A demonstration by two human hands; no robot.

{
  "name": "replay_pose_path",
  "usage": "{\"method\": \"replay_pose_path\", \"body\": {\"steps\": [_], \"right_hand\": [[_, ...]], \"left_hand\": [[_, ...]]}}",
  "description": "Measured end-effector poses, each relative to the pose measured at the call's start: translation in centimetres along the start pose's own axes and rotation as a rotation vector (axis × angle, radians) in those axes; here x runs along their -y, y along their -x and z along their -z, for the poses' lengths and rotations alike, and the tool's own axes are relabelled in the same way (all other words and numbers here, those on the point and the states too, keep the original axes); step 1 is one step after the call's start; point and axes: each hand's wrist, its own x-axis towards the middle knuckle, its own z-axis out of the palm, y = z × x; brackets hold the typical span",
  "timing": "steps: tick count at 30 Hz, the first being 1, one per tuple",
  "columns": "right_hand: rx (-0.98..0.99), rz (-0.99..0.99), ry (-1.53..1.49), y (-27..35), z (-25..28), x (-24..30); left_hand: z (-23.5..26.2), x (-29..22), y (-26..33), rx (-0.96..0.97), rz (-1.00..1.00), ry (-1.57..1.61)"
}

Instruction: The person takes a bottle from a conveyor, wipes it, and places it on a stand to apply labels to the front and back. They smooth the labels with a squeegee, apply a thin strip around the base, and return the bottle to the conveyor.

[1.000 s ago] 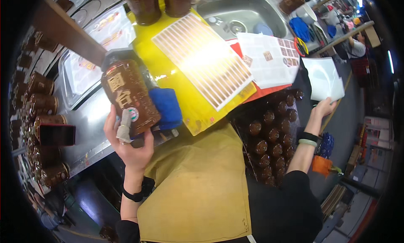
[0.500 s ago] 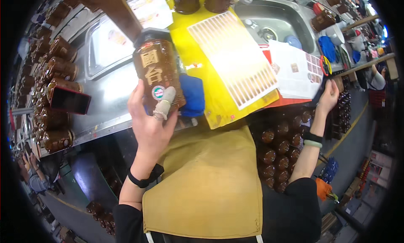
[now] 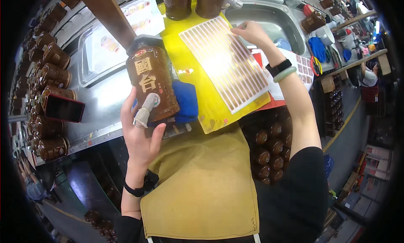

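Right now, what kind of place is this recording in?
Probably a bottling or labelling workshop: rows of brown jars line a steel bench, the left hand holds one, and the right hand touches a sticker sheet.

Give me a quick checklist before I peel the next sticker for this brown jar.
1. Brown jar held firm in the left hand: ok, fingers wrap its lower part.
2. Jar lid on: ok, dark cap in place.
3. Right hand at the sticker sheet: ok, fingertips on its top edge.
4. Sheet lying flat on the yellow mat: ok.
5. Sticker already lifted: cannot tell, glare hides the sheet's middle.
6. Blue cloth within reach: ok, beside the jar.
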Motion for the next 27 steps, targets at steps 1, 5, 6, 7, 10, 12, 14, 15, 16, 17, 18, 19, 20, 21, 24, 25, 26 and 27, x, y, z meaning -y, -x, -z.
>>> {"method": "replay_pose_path", "body": {"steps": [1, 5, 6, 7, 10, 12, 14, 15, 16, 17, 18, 19, 20, 21, 24, 25, 26, 27], "right_hand": [[0.022, -0.047, 0.034, -1.1, -0.5, -0.4], [0.209, -0.161, -0.022, -3.3, -1.5, -2.3], [0.188, -0.132, -0.036, -3.3, -1.4, -2.5], [0.167, -0.136, -0.047, -3.2, -1.2, -2.6], [0.107, -0.135, 0.028, -1.6, 0.1, -1.3], [0.034, -0.063, -0.041, 1.0, 1.6, 1.0], [0.096, 0.065, -0.258, 4.6, 2.9, 4.4], [0.155, 0.124, -0.235, 6.8, 3.7, 6.4], [0.213, 0.250, -0.238, 9.0, 4.7, 8.4], [0.267, 0.290, -0.237, 11.1, 5.3, 10.5], [0.316, 0.410, -0.266, 13.0, 5.8, 12.5], [0.373, 0.465, -0.333, 14.8, 6.3, 14.3], [0.420, 0.558, -0.425, 16.5, 6.4, 15.7], [0.455, 0.533, -0.459, 17.7, 6.4, 17.0], [0.509, 0.593, -0.529, 19.7, 6.0, 19.2], [0.501, 0.606, -0.573, 19.9, 5.9, 19.5], [0.493, 0.619, -0.617, 20.1, 5.8, 19.6], [0.500, 0.607, -0.563, 20.3, 5.8, 19.6]], "left_hand": [[0.2, 0.1, -0.1, 0.005, -0.008, -0.005], [0.5, 0.2, -0.5, -0.006, -0.014, 0.026], [0.5, 0.3, -0.5, -0.009, -0.009, 0.039], [0.6, 0.4, -0.4, -0.012, -0.011, 0.048], [0.8, 0.8, -0.5, -0.022, 0.014, 0.139], [1.3, 1.2, -0.9, -0.061, 0.087, 0.290], [1.8, 1.3, -1.6, -0.131, 0.164, 0.562], [2.3, 1.4, -2.1, -0.148, 0.191, 0.593], [2.9, 1.3, -2.8, -0.155, 0.155, 0.645], [3.3, 1.1, -3.5, -0.147, 0.133, 0.629], [3.6, 0.7, -4.2, -0.129, 0.072, 0.615], [3.8, 0.1, -4.7, -0.091, 0.063, 0.749], [4.0, -0.4, -5.3, -0.025, 0.020, 0.668], [3.7, -1.3, -5.4, 0.023, 0.032, 0.692], [3.0, -3.1, -5.9, 0.203, 0.175, 0.851], [2.7, -3.3, -6.0, 0.201, 0.191, 0.902], [2.7, -3.4, -6.1, 0.195, 0.189, 0.887], [2.9, -3.4, -5.9, 0.184, 0.184, 0.877]]}}
